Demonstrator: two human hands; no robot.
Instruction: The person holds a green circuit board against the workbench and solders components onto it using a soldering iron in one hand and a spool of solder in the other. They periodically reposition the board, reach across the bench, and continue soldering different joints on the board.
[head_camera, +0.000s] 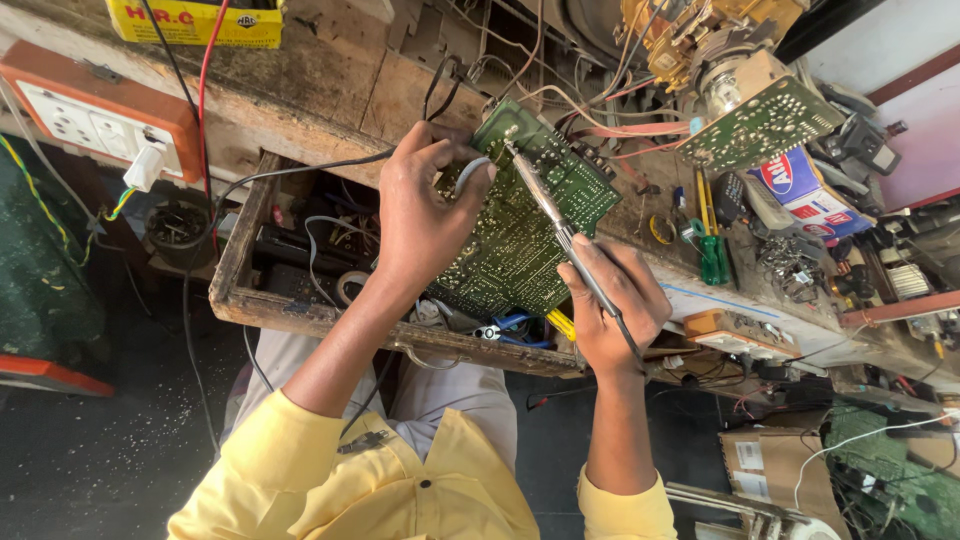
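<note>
Fingers (600, 262) over cluttered wooden workbench (330, 90)

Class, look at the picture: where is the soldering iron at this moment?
In the head view, right of centre: the right hand holds the soldering iron, tip on the green circuit board beside the left hand.

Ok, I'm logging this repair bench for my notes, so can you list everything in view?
circuit board: one, green, tilted over the open drawer, under both hands
soldering iron: one, metal, tip on the board's upper part
wooden drawer: one, brown, pulled open, full of cables
second circuit board: one, green, upper right on the bench
socket panel: one, white on orange, upper left
yellow box: one, top edge
green screwdriver: one, right of the board
cardboard box: one, brown, lower right
left hand: holds the board's edge
right hand: grips the iron
</note>
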